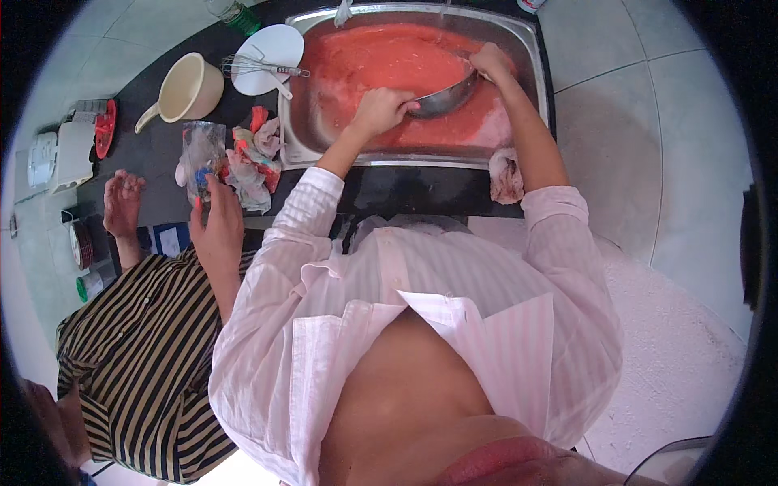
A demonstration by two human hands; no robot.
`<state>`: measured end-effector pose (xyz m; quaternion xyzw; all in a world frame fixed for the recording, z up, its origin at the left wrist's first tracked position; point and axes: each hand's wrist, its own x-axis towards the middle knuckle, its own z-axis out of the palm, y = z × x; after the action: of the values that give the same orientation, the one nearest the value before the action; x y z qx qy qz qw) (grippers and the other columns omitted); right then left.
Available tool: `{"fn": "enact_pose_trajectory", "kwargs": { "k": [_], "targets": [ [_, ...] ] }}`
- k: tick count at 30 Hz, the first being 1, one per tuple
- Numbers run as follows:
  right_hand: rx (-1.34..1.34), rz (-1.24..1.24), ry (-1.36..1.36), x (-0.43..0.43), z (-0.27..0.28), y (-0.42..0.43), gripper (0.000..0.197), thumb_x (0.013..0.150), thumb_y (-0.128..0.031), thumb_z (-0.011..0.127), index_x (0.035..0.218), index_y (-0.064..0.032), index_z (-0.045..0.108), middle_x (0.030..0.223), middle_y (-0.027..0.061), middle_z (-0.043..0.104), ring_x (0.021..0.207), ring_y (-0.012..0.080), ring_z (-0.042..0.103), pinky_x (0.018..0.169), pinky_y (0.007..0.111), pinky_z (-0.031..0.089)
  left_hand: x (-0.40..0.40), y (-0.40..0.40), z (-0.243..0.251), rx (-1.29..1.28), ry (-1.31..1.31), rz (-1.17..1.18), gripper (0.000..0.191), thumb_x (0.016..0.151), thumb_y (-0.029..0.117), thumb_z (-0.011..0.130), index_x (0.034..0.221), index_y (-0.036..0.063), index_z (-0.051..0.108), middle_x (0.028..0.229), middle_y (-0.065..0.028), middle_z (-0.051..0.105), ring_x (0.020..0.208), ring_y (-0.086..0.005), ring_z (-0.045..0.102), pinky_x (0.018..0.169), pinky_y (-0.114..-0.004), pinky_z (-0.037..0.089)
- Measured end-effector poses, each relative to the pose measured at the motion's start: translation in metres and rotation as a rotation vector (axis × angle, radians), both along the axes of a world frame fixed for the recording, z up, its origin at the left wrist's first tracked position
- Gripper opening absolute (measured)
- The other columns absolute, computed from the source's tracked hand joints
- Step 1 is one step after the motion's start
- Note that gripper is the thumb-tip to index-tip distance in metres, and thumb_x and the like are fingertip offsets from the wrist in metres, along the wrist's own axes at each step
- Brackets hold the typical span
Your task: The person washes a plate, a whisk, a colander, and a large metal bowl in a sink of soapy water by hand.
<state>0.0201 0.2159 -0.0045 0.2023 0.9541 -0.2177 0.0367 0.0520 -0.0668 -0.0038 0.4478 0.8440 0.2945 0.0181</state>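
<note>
A metal bowl [447, 100] tilts inside a stainless steel sink [377, 160], over reddish liquid [389, 54] that covers much of the basin. My left hand [384, 111] grips the bowl's near left rim, thumb on the edge. At the bowl's far right rim, my right hand [491, 62] is closed on it; its fingertips are partly hidden. The bowl's far side blends with the red liquid, so what it holds is hard to tell. A thin stream of water [445, 12] falls at the sink's back edge.
Left of the sink lie a whisk [261, 65] on a white lid [273, 45], a cream dipper [191, 88], stained cloths [252, 161] and a plastic bag [203, 152] under a co-worker's hand [217, 225]. A stained cloth [506, 176] hangs at the sink's front right. A green bottle [243, 19] stands behind.
</note>
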Motion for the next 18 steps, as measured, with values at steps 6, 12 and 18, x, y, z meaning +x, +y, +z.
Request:
{"fn": "enact_pose_trajectory", "kwargs": {
  "k": [6,12,18],
  "targets": [
    [0.049,-0.026,-0.055,-0.003,0.03,-0.005,0.033,0.065,-0.022,0.059,0.085,0.0038,0.064,0.091,0.0264,0.061,0.089,0.0366,0.061,0.077,0.042,0.048,0.017,0.008,-0.014,0.073,-0.14,0.046,0.024,0.081,0.033,0.058,0.082,0.0096,0.063,0.069,-0.0146,0.061,0.065,-0.0334,0.059,0.057,-0.041,0.045],
    [0.196,-0.038,-0.001,0.001,0.086,-0.047,0.034,0.066,-0.023,0.063,0.092,-0.0028,0.065,0.092,0.0198,0.064,0.089,0.0356,0.062,0.078,0.041,0.049,0.035,0.022,-0.028,0.169,-0.275,0.021,0.02,0.077,0.024,0.063,0.085,0.0057,0.062,0.072,-0.0196,0.059,0.069,-0.0372,0.058,0.059,-0.044,0.044],
    [0.319,0.121,0.315,0.013,0.127,-0.07,0.034,0.069,-0.02,0.059,0.097,-0.0007,0.062,0.084,0.022,0.063,0.078,0.0362,0.062,0.07,0.041,0.05,0.046,0.057,-0.016,0.329,-0.193,0.066,0.018,0.079,0.019,0.063,0.081,0.0019,0.059,0.066,-0.0205,0.056,0.059,-0.0378,0.055,0.051,-0.043,0.042]
  ]
}}
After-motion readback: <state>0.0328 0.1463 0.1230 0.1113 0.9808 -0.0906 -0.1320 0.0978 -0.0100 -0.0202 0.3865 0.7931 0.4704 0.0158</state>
